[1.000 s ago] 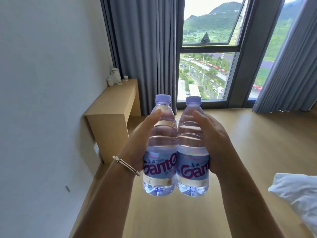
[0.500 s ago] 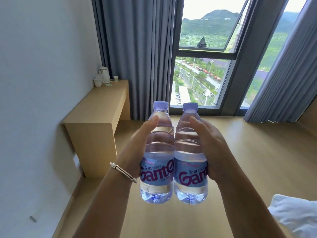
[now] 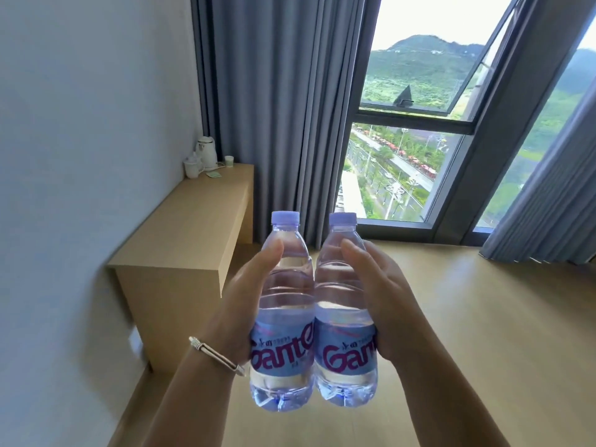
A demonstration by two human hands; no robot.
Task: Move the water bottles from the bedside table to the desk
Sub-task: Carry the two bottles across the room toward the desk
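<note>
A: Where do things stand?
B: Midway, I'd judge. Far left, the wooden table (image 3: 193,221) carries only a kettle (image 3: 206,153) and cups at its far end; no bottle on it yet.
A: And the bottles?
B: Both in the air, upright, touching side by side. The left hand (image 3: 238,304) is wrapped around the left bottle (image 3: 283,317), the right hand (image 3: 387,304) around the right bottle (image 3: 345,317).
A: Their look?
B: Clear, full, lilac caps on, blue labels. What's left is carrying them over and setting them down.

each hand (image 3: 240,304) (image 3: 392,304) grips one upright water bottle (image 3: 283,317) (image 3: 345,317), bottles touching, desk (image 3: 190,233) beyond.
</note>
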